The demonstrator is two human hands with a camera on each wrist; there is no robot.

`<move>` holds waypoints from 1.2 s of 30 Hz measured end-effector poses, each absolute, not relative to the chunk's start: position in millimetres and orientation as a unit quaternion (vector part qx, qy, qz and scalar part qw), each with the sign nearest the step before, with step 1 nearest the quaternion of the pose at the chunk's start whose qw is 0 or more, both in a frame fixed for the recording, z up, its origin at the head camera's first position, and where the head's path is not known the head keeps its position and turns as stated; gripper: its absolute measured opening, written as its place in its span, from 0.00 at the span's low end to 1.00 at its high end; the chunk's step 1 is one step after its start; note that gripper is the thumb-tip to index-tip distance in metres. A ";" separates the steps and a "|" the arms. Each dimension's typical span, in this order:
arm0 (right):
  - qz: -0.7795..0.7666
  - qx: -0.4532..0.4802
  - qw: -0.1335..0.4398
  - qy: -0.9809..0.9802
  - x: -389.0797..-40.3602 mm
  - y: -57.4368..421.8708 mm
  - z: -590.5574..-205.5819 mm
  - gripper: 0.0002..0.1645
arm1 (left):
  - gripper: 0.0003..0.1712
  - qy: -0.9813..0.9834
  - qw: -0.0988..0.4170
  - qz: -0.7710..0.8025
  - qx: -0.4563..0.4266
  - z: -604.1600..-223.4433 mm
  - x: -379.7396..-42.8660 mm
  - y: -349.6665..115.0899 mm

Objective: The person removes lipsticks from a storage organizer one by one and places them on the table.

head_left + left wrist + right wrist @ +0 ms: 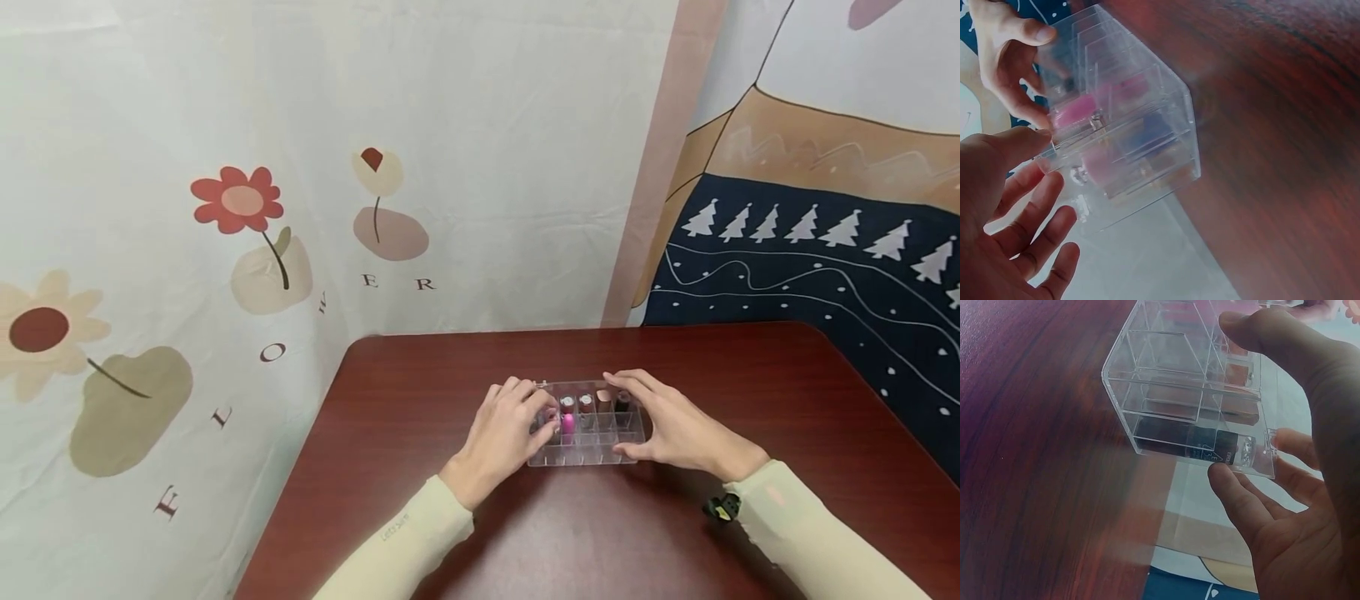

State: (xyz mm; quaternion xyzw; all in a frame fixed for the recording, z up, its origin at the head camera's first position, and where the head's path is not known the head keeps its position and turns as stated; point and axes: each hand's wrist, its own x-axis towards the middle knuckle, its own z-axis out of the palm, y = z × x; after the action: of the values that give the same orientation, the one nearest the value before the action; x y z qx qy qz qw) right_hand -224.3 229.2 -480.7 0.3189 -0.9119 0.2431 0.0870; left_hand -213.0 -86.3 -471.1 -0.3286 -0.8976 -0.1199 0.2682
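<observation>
A clear plastic cosmetics organizer with small compartments stands on the table, several lipstick-like tubes in its back row. One bright pink tube stands in the middle row. At the left end, my left hand pinches a small clear-ended item between thumb and index finger; most of it is hidden by the fingers and the plastic. The other left fingers are spread loosely. My right hand grips the organizer's right end, its thumb at the front and fingers at the back. Beside it stands a dark tube.
The organizer sits on a reddish-brown table with rounded corners. Behind and left hangs a pale cloth with printed flowers; a navy cloth with white trees is at the right. A dark band is on the right wrist.
</observation>
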 end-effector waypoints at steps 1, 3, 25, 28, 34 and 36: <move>0.243 0.319 0.087 -0.912 -224.2 229.0 -480.6 0.64 | 0.12 -0.897 0.270 -0.123 -0.329 -469.1 -212.5 -86.9; 0.243 0.319 0.087 -0.912 -224.0 228.8 -480.5 0.64 | 0.13 -0.894 0.276 -0.126 -0.330 -465.4 -211.6 -88.5; 0.245 0.309 0.078 -0.916 -222.2 229.5 -480.9 0.64 | 0.14 -0.851 0.344 -0.228 -0.326 -434.3 -211.1 -116.2; 0.244 0.308 0.078 -0.916 -221.9 229.7 -481.1 0.64 | 0.15 -0.852 0.340 -0.240 -0.317 -433.6 -211.4 -121.5; 0.241 0.309 0.077 -0.917 -223.0 230.2 -480.5 0.64 | 0.15 -0.859 0.334 -0.248 -0.297 -436.1 -214.9 -134.0; 0.239 0.313 0.082 -0.916 -223.6 230.1 -480.7 0.64 | 0.15 -0.861 0.333 -0.251 -0.293 -438.4 -216.4 -137.9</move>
State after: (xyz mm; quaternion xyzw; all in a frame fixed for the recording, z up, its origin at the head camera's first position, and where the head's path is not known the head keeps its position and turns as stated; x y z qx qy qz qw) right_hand -223.6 230.1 -480.7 0.3127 -0.9157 0.2388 0.0821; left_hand -216.4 -137.9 -438.4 -0.2928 -0.8605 -0.2514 0.3326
